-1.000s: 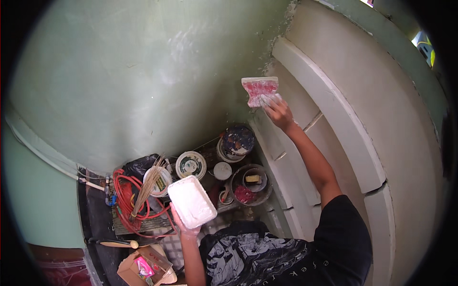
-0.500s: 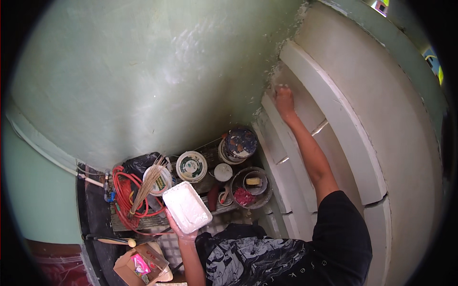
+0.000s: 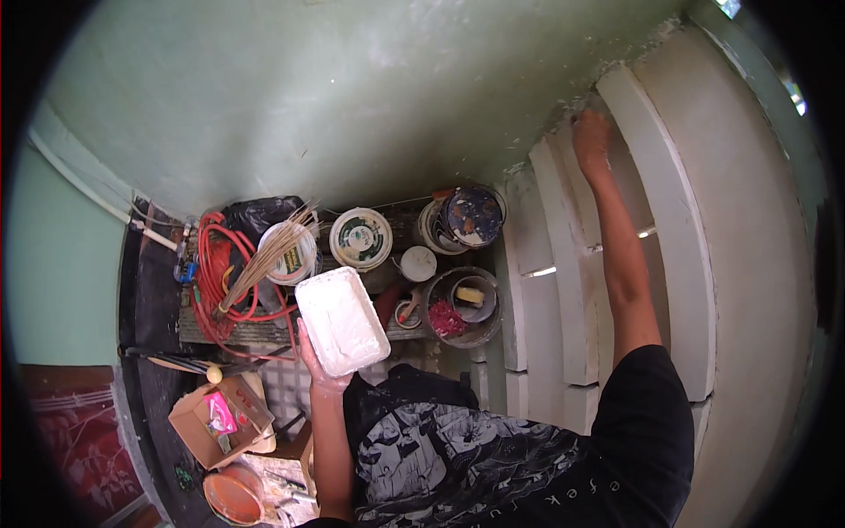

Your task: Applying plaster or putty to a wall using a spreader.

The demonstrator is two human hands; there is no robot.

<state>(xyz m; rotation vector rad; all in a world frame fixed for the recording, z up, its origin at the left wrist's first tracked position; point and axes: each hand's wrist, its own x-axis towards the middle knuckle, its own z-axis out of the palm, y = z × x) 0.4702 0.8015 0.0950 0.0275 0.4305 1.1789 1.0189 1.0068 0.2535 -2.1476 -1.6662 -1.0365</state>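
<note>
My left hand [image 3: 314,363] supports a white rectangular tray [image 3: 359,364] from beneath and along its side, its fingers partly hidden. White paste [image 3: 341,317] is spread over the tray's inside. My right arm reaches up and away to the right. There my right hand [image 3: 591,141] is closed near the corner where the green wall [image 3: 352,123] meets a row of pale horizontal slats [image 3: 656,132]. Whatever those fingers might hold cannot be made out. Rough whitish filler marks run along this wall joint.
Lidded paint buckets [image 3: 361,238], a coiled red hose [image 3: 211,264] and a stick broom [image 3: 268,255] sit on planks below the wall. A round tub [image 3: 484,333] holds a yellow sponge [image 3: 469,296]. Lower left are a cardboard box [image 3: 198,436] and an orange bucket [image 3: 231,497].
The view has shifted, bringing the orange bucket into sight at lower left. My right hand stays closed by the wall joint, and the tray remains in my left hand.
</note>
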